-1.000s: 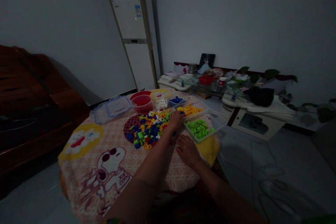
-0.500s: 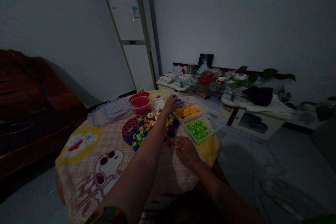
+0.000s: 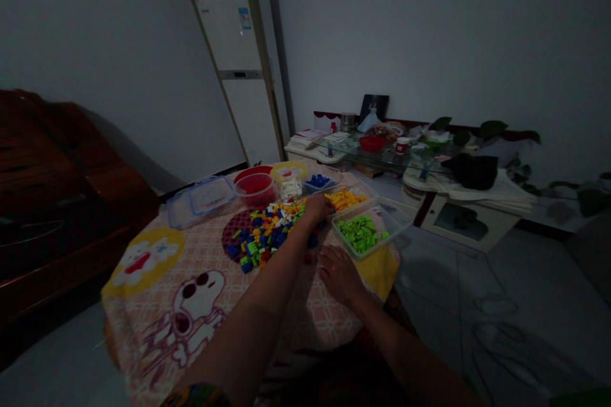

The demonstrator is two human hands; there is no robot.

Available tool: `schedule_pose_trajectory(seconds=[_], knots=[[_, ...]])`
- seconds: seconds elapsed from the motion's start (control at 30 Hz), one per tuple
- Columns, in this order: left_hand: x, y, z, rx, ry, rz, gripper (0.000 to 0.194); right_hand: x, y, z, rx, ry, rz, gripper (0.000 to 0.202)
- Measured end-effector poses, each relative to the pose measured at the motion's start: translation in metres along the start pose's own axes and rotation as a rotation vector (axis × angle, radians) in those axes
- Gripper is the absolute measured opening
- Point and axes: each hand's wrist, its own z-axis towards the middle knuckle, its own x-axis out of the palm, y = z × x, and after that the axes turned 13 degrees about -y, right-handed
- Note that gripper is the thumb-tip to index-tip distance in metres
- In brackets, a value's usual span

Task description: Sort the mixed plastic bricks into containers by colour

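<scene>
My left hand (image 3: 317, 208) reaches over the right side of a mixed pile of toy building blocks (image 3: 260, 238), beside the yellow blocks (image 3: 344, 199). Its fingers point down and are largely hidden, so what they hold does not show. My right hand (image 3: 340, 272) rests on the tablecloth with its fingers loosely stretched, holding nothing. A red block (image 3: 308, 259) lies just left of its fingertips. Green blocks (image 3: 359, 233) fill part of a clear plastic container (image 3: 397, 219) ahead of it. Farther back are blue blocks (image 3: 318, 180) in a clear container and white blocks (image 3: 290, 189).
A clear round tub (image 3: 255, 189) stands by a red basin (image 3: 248, 172) at the table's back. Clear lids with blue edging (image 3: 200, 201) lie to the left. Beyond the patterned tablecloth (image 3: 267, 343) stands a glass-topped cabinet (image 3: 353, 151) with a red bowl (image 3: 372, 143).
My left hand has drawn back from the blue blocks' container to the pile's right side, uncovering the blue blocks. My right hand has stayed in place.
</scene>
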Motion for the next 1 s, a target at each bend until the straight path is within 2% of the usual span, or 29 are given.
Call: schedule_pose_trajectory(seconds=[0.33,0.53,0.63,0.83,0.93,1.0], knots=[[-0.003,-0.004,0.002,-0.061,0.052,-0.016,0.017,0.002,-0.001,0.0,-0.004,0.0,-0.013,0.033],[-0.007,-0.002,0.004,-0.131,-0.06,-0.113,0.012,0.0,0.0,0.001,-0.011,0.006,-0.005,0.032],[-0.01,0.006,0.006,-0.234,-0.133,-0.224,0.01,-0.001,0.0,0.0,-0.013,0.004,0.005,0.032],[-0.012,0.021,0.016,-0.614,-0.242,-0.697,0.01,-0.003,0.002,0.001,-0.017,-0.011,0.016,0.032],[-0.016,0.024,0.035,-0.719,-0.336,-0.838,0.024,-0.002,0.002,0.001,-0.017,-0.007,0.014,0.031],[-0.021,0.025,0.05,-0.687,-0.416,-0.895,0.042,-0.001,0.001,0.001,-0.017,0.0,0.01,0.03]])
